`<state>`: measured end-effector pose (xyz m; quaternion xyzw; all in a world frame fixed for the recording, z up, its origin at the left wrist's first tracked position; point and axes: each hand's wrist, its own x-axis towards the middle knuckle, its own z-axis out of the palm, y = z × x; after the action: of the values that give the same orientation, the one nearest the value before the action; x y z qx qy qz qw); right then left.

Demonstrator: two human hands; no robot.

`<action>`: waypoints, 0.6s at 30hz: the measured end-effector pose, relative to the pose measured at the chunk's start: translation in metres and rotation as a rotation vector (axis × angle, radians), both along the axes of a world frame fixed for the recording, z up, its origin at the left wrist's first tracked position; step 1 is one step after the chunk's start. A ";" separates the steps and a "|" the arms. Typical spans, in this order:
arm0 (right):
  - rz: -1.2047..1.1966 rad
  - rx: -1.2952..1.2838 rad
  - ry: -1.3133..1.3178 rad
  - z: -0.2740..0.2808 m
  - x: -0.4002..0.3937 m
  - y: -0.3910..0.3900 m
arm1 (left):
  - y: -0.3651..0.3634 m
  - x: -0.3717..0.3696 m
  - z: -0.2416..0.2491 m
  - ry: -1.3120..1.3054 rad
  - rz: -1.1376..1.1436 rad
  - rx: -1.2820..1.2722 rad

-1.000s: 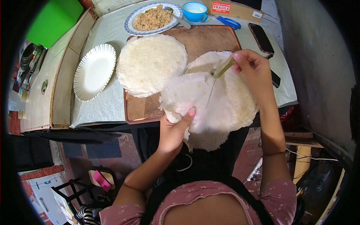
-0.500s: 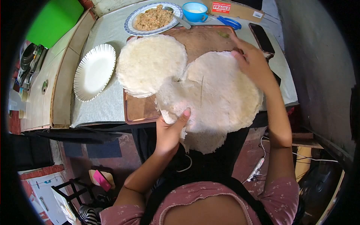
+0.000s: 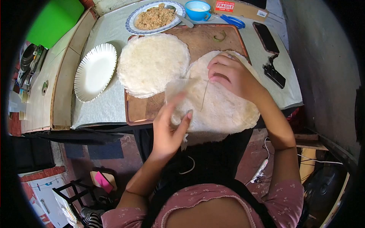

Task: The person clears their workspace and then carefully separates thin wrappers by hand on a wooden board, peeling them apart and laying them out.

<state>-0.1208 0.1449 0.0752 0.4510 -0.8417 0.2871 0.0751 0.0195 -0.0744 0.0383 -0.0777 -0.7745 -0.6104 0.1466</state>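
Thin round wrappers (image 3: pixel 232 114) lie on the right of a wooden board (image 3: pixel 142 110), overhanging its near edge. A thin dark strand (image 3: pixel 203 99) runs across the top wrapper. My right hand (image 3: pixel 237 78) rests over it, fingers curled and fingertips closed at the strand's upper end. At the left edge of these wrappers is my left hand (image 3: pixel 167 129), thumb apart from its stretched fingers, which are blurred by motion. A translucent flap of wrapper (image 3: pixel 178 86) stands raised beside those fingers. Left of it lies another round pile of wrappers (image 3: pixel 154 64).
Behind the board stand a plate of minced filling (image 3: pixel 154 19) with a spoon, a blue cup (image 3: pixel 197 10), blue-handled scissors (image 3: pixel 232 21) and a cardboard box (image 3: pixel 243 9). A white paper plate (image 3: pixel 95 72) lies left. A phone (image 3: pixel 265 37) and black device (image 3: pixel 274 76) lie right.
My right hand has moved left and nearer from the wrappers' far right edge to the strand. My left fingers have come up from under the wrapper, and its hanging near edge has drawn up.
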 end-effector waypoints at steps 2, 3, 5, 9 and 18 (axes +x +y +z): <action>-0.008 -0.007 0.014 0.002 -0.001 0.001 | -0.007 -0.004 0.003 -0.035 -0.120 -0.210; -0.029 -0.002 0.021 0.003 -0.002 0.003 | -0.006 -0.004 0.007 -0.061 -0.106 -0.219; -0.073 0.008 0.036 0.006 -0.003 0.007 | -0.002 -0.004 0.014 -0.112 -0.080 -0.236; 0.012 -0.016 0.020 0.012 0.002 0.007 | -0.003 -0.006 0.013 -0.099 -0.084 -0.252; 0.140 0.102 0.211 0.008 0.053 -0.019 | -0.002 -0.008 0.011 -0.008 -0.098 -0.323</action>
<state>-0.0673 0.1255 0.0830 0.5397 -0.8091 0.1994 0.1197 0.0118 -0.0766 0.0493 -0.1353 -0.8585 -0.4847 0.0991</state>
